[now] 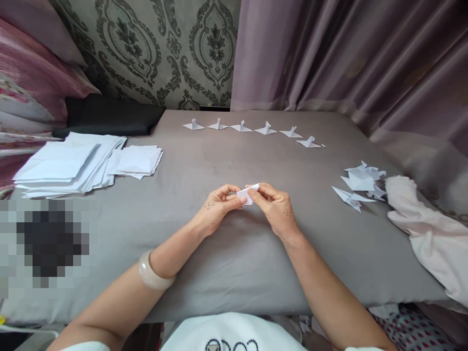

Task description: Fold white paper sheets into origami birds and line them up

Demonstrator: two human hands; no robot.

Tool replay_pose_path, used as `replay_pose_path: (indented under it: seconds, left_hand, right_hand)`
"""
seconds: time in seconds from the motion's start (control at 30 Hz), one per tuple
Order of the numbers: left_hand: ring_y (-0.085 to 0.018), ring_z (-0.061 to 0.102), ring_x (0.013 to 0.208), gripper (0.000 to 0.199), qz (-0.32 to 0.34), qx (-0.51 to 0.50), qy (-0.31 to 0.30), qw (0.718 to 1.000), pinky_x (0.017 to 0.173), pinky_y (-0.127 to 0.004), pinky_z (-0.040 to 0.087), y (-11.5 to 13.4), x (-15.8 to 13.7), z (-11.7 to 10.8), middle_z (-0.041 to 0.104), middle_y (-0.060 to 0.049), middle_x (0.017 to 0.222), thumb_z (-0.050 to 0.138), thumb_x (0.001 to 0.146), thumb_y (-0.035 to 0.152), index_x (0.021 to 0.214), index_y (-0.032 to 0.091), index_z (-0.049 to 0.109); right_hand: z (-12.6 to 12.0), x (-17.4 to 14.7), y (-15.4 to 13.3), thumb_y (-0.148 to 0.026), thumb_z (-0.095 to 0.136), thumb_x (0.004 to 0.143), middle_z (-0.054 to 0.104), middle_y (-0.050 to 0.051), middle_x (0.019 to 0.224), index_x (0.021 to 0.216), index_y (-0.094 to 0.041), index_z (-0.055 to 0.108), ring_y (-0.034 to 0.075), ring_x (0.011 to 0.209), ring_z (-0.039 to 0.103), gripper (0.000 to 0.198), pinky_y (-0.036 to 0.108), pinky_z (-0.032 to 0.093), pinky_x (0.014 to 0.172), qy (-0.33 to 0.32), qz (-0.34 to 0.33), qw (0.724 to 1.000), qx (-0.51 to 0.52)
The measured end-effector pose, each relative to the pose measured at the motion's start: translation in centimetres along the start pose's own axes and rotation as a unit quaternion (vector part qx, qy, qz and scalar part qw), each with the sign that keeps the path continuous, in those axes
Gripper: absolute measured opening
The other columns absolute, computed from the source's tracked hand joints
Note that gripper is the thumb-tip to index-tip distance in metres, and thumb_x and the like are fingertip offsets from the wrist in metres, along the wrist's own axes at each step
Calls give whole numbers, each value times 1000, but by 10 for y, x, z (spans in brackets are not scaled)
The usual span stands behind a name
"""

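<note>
A small folded piece of white paper (245, 194) is held just above the middle of the table between both hands. My left hand (219, 204) pinches its left side, thumb in front and fingers behind. On the right side, my right hand (272, 202) grips the paper near its upper corner with the thumb pressed on its face. The fingertips behind the paper are partly hidden. A pale bangle (151, 274) circles the left forearm.
A row of several folded paper birds (242, 126) stands along the back. More folded paper pieces (360, 178) lie at right beside a pale cloth (420, 219). At left are a large paper stack (62, 165), a smaller stack (137, 160) and a black folded item (109, 114).
</note>
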State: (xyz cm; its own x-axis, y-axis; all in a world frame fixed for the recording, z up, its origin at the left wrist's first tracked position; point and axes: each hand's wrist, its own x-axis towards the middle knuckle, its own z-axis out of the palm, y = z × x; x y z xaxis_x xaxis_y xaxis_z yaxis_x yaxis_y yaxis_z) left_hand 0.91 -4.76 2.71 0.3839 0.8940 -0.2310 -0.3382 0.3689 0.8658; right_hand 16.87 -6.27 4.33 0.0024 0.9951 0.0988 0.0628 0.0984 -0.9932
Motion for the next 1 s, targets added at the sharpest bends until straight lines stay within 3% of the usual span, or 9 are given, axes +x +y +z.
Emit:
replay_pose_path:
  seconds: [0.13,0.3,0.4,0.6,0.73,0.87,1.0]
  left_hand:
    - [-12,64,76,28,-13,24,-10,1000,75,-25,44,-2,-1,0,71,-1,79,79,70,29,87,18,59]
    - [-12,62,73,26,-4,71,-15,997,72,-25,44,2,-3,5,69,-1,79,79,69,31,80,16,62]
    - [-10,57,65,24,3,117,13,993,65,-23,43,7,-3,6,66,0,72,78,69,35,75,15,66]
    - [-8,46,56,26,26,128,132,983,54,-22,34,5,7,-6,64,0,66,79,65,40,71,16,70]
    - [-9,45,55,28,11,180,148,972,53,-23,32,8,14,-14,62,-1,64,76,66,42,74,15,72]
    - [-12,48,58,26,45,328,109,937,55,-24,33,17,26,-23,61,-1,65,66,73,41,75,16,73]
    - [-15,51,68,16,144,477,80,863,66,-29,40,21,42,-29,58,-3,72,63,75,29,71,16,72]
  right_hand:
    - [-1,0,-5,-41,70,75,72,3,91,82,-24,75,18,84,64,19,31,50,76,26,45,998,23]
    - [-4,1,-8,-39,71,73,69,0,75,74,-22,75,16,76,62,18,28,47,69,26,75,997,12]
    - [-5,2,-5,-42,71,73,67,0,70,70,-21,74,15,71,60,21,27,46,66,15,88,996,-1]
    - [-2,8,6,-45,71,72,72,3,82,88,-20,74,16,76,64,30,29,49,72,-1,130,991,16]
    - [0,19,14,-38,74,66,73,4,82,81,-18,71,16,73,65,25,30,50,70,-13,142,990,-9]
    - [0,37,23,-33,68,71,73,5,83,81,-18,71,17,76,66,18,32,50,75,-40,96,990,-100]
    - [-1,51,33,-28,62,77,72,4,81,82,-21,71,18,75,65,13,33,48,76,-40,22,967,-251]
